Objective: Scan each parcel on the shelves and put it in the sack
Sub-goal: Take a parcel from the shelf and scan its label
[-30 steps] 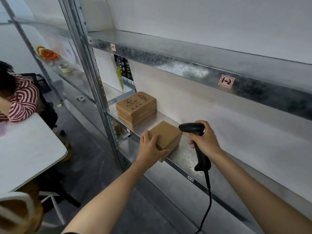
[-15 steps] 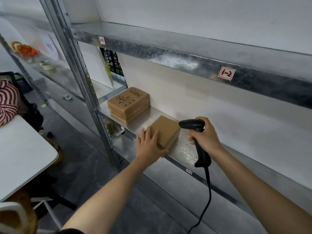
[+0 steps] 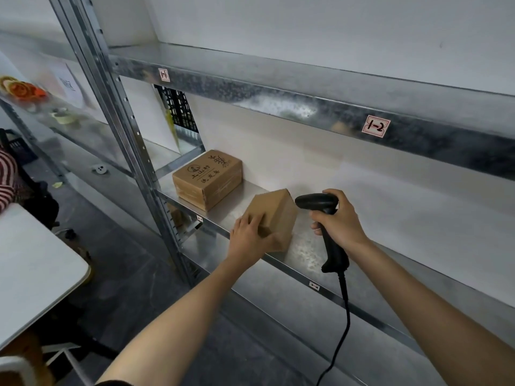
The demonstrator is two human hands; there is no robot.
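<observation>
A small plain cardboard parcel (image 3: 274, 215) sits tilted up on its edge at the front of the metal shelf (image 3: 303, 252). My left hand (image 3: 250, 236) grips its near left side. Just to the right of the parcel, my right hand (image 3: 338, 221) holds a black corded barcode scanner (image 3: 320, 204) by the handle, its head close to the parcel's right face. A larger printed cardboard box (image 3: 207, 178) rests further left on the same shelf. No sack is in view.
An upper shelf (image 3: 278, 93) with labels runs overhead. A perforated steel upright (image 3: 125, 129) stands left of the boxes. A white table (image 3: 30, 268) is at lower left, with a person in a striped sleeve (image 3: 7, 182) beside it. Tape rolls (image 3: 22, 90) lie on a far shelf.
My left hand has tipped the small parcel up from lying flat onto its edge. The scanner head has come closer to the parcel. My view has shifted slightly right.
</observation>
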